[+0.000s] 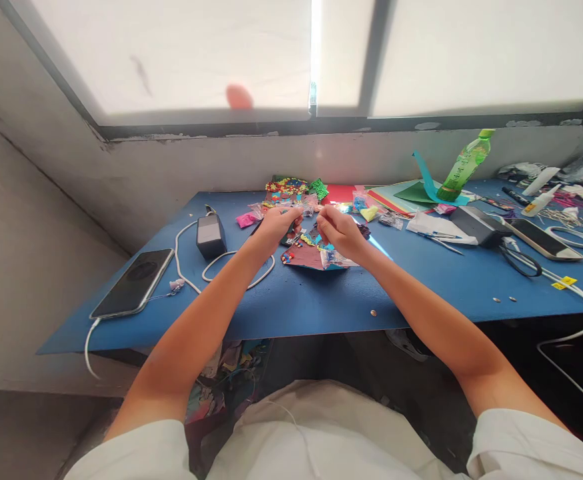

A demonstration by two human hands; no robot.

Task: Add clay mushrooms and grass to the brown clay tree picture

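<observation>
Reddish-brown card [304,257] sits on the blue desk [291,300] below and between the two hands, its far part mostly hidden by them. Its near edge is dark and runs to a shallow point, and its surface is matt. Small red, yellow and blue beads [291,256] dot its left side, yellow bits lie higher up, and a clear packet [335,259] with bluish contents rests toward its right.

Left hand [282,225] is curled, thumb reaching toward the other hand; something dark shows by its fingers, but I cannot tell whether it is gripped. Right hand [340,232] has its fingertips drawn together above the card; anything pinched there is too small to make out. The hands are apart, with a narrow gap between them.

Just beyond, to the left, is a pink packet [247,219]; to the right, a yellow piece [370,213] and another clear bag [392,220]. Against the wall are a bead-covered piece [286,187] in mixed colours and a red sheet [340,193].

Farther left stand a dark block [211,236] and, nearer the edge, a phone [134,285] with a white cable plugged in. Farther right, a green bottle [467,165] leans over coloured paper, with a black box [480,225] and a second phone [544,238] in front.
</observation>
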